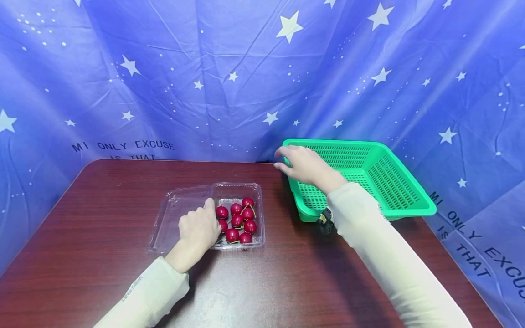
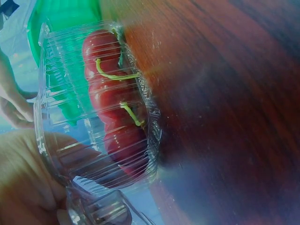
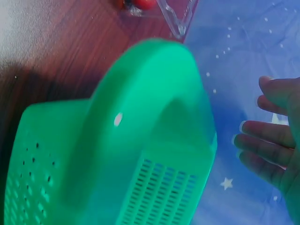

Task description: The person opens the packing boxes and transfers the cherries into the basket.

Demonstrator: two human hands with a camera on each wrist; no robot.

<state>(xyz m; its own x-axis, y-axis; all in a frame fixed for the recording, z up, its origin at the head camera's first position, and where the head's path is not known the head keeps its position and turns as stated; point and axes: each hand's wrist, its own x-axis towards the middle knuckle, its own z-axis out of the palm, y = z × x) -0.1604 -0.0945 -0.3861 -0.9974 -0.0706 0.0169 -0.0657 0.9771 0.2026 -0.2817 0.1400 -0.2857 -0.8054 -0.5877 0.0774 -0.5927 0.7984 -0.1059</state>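
The left hand point(image 1: 199, 230) grips the clear box point(image 1: 261, 218) of cherries point(image 1: 237, 221) by its edge; the right hand point(image 1: 305, 166), its grip loosely wide, hangs over the green basket point(image 1: 410, 212).

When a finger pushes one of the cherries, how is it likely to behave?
The cherries look nearly round, so a pushed one would probably roll, though neighbouring fruit and the clear box around them may stop it. Their glossy skin suggests a slippery grip.

Place: curtained-off tabletop, wider room type unclear | far, left, right: creased blue star-print fabric backdrop point(image 1: 229, 114) with printed lettering point(image 1: 135, 145) | near: reddish-brown wood-grain table point(image 1: 266, 291)
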